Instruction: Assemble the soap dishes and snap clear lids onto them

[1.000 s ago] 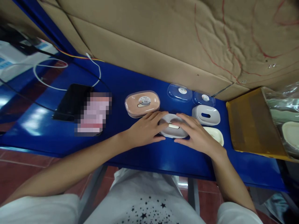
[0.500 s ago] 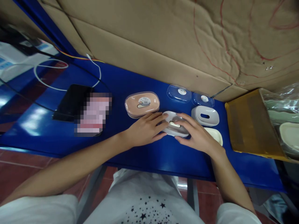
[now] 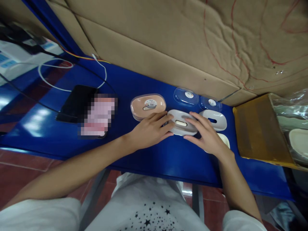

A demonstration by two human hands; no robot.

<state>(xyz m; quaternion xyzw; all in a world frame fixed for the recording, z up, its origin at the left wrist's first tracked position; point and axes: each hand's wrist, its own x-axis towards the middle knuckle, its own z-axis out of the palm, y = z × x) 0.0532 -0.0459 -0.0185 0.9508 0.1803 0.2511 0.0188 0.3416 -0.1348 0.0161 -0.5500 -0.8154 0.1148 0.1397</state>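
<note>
Head view: white tray [image 3: 181, 123] between both grips

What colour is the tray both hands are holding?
Pale grey tray, with a cream slot in its middle; head view.

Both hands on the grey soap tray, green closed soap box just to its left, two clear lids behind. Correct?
Not quite: the closed box is pink, not green, as the head view shows. The rest holds: left hand and right hand on the grey tray, clear lids behind.
</note>
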